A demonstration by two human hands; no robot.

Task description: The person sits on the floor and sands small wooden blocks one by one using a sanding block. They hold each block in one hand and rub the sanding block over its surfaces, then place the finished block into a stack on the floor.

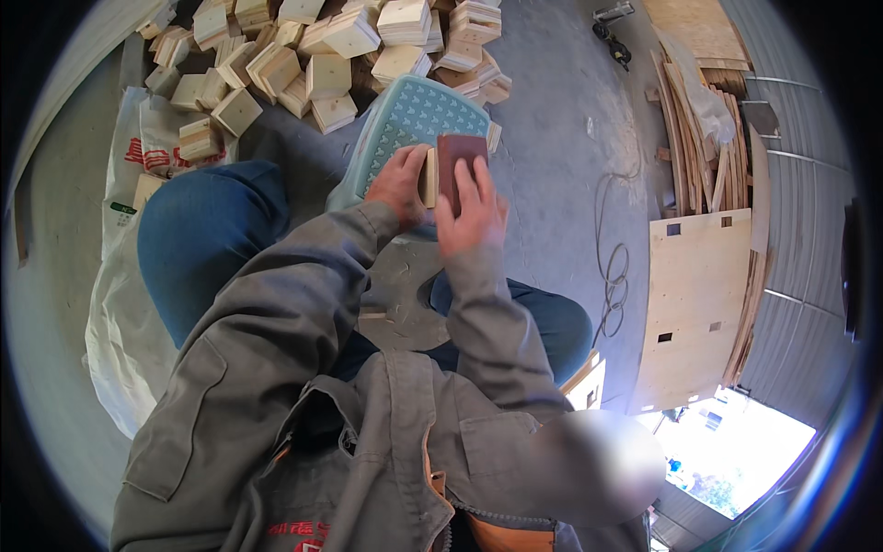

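Note:
My left hand (400,188) is closed around a small pale wooden block (430,180), held on edge over a teal plastic stool (432,103) with a patterned top. In my right hand (473,210) is a flat, reddish-brown sanding block (463,147), its fingers lying over the face. The sanding block stands right beside the wooden block's edge; whether the two touch I cannot tell. My fingers hide parts of both pieces.
Beyond the stool lies a heap of wooden blocks (331,75). A white plastic sack (124,304) is at the left. To the right are a looped cable (614,271), a plywood panel (699,294) and stacked wood strips (685,138). A dark tool (614,41) rests on the floor.

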